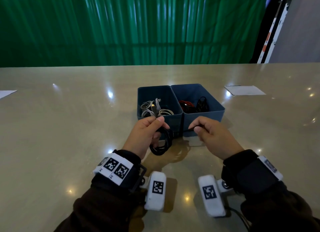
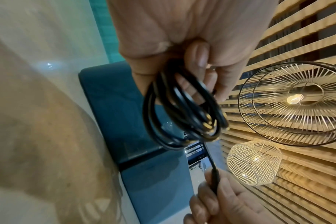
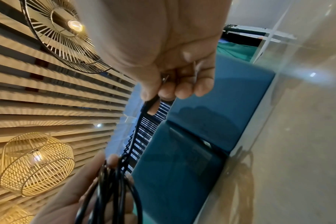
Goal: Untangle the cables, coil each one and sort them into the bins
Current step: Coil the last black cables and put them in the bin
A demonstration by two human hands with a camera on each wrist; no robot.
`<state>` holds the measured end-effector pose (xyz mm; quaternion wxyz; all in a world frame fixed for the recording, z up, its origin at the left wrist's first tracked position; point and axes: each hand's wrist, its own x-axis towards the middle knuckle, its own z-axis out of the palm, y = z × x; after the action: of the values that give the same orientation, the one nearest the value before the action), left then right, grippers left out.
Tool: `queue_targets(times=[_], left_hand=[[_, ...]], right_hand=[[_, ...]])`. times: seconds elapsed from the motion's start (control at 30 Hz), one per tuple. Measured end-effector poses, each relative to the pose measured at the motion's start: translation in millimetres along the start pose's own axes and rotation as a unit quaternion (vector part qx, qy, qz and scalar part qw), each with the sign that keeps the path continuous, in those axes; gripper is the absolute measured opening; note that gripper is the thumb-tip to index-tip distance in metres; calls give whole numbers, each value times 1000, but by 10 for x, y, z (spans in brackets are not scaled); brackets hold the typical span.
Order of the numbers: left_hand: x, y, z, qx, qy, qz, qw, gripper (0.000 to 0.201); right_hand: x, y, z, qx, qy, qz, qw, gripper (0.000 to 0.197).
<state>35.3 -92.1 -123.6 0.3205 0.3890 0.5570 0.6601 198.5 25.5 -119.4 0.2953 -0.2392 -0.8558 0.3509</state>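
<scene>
**Black cable coiled in hand, just before the bins**

The left hand [image 1: 147, 131] curls its fingers around a coil of black cable [image 1: 162, 141], the loops hanging below the palm above the desk [image 1: 69, 127]. The right hand [image 1: 213, 133] pinches the cable's free end between thumb and fingers; the short stretch between the hands looks taut, though blur makes that uncertain. Just beyond the hands, two blue bins stand touching side by side: the left bin [image 1: 143, 91] holds white and grey cables [image 1: 154, 108], the right bin [image 1: 213, 100] red and black cables [image 1: 192, 105].
</scene>
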Motion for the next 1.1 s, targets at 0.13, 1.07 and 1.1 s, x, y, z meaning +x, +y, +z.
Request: queue_targets(times=[0.13,1.07,1.1], left_hand=[[12,-11,14,18,-17,-24,999,34],[-23,-145,230,62,52,64,995,12],[-27,-149,230,77,59,79,992,11]], right_hand=[[12,56,-20,33,30,15,999,27],[-97,-36,380,265,-94,63,958,36],[-103,-37,401,265,-96,69,957,36]])
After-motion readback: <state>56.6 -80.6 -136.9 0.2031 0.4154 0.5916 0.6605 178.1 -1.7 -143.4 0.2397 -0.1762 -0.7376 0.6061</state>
